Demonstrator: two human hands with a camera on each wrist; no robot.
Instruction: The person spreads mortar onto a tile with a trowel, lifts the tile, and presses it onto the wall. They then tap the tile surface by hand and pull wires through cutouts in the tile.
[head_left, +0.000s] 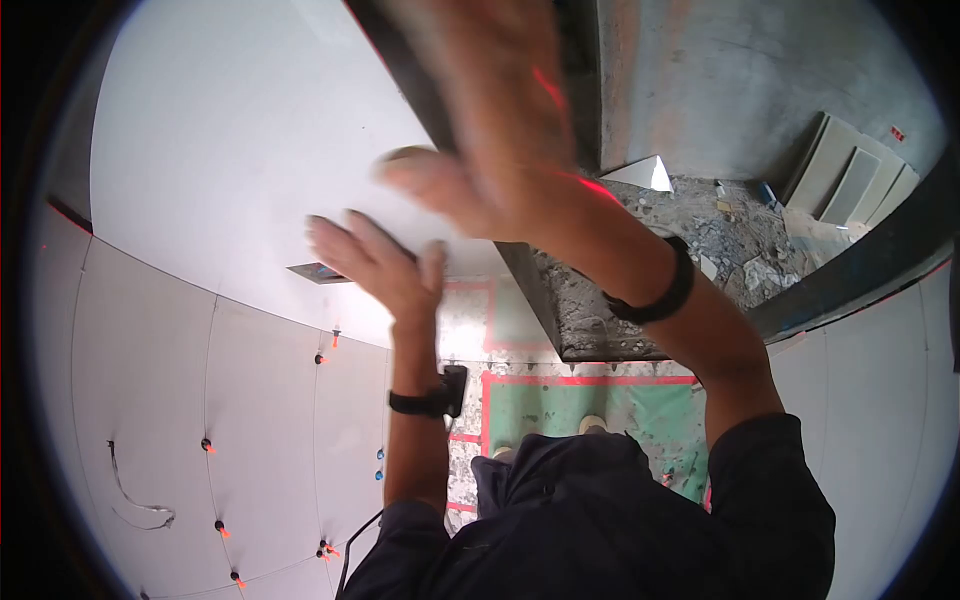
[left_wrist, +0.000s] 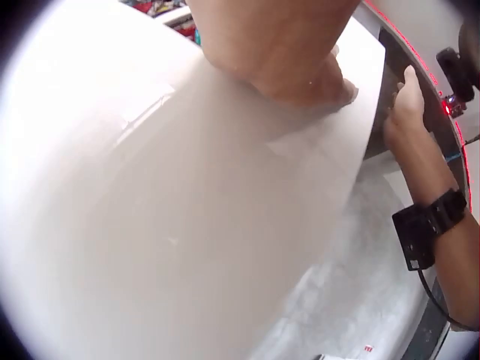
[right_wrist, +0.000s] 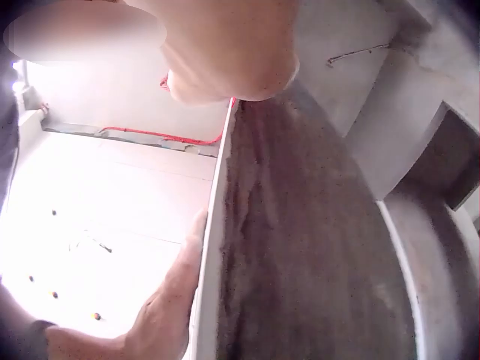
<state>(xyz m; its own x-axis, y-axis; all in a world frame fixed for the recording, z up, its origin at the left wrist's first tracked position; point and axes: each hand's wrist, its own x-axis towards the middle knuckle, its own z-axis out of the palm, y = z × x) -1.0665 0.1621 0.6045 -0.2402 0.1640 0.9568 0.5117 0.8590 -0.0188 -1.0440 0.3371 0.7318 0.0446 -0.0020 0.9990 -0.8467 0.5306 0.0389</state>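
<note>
A large glossy white wall panel (head_left: 250, 120) fills the upper left of the head view and most of the left wrist view. My left hand (head_left: 385, 270) is on its face, fingers straight; the right wrist view shows that hand (right_wrist: 169, 307) lying along the panel beside its edge. My right hand (head_left: 490, 170), blurred, is raised at the panel's edge with the thumb held apart. In the left wrist view the right hand (left_wrist: 409, 105) has its fingers extended. The rough grey side of the wall (right_wrist: 315, 232) runs back from that edge.
A tiled wall (head_left: 260, 400) at left carries black-and-orange levelling clips (head_left: 320, 358) and a loose wire (head_left: 140, 505). A rectangular cutout (head_left: 320, 272) sits low in the panel. Green floor sheeting (head_left: 530, 410) lies underfoot. Rubble (head_left: 740, 240) and leaning boards (head_left: 850, 170) are beyond the opening.
</note>
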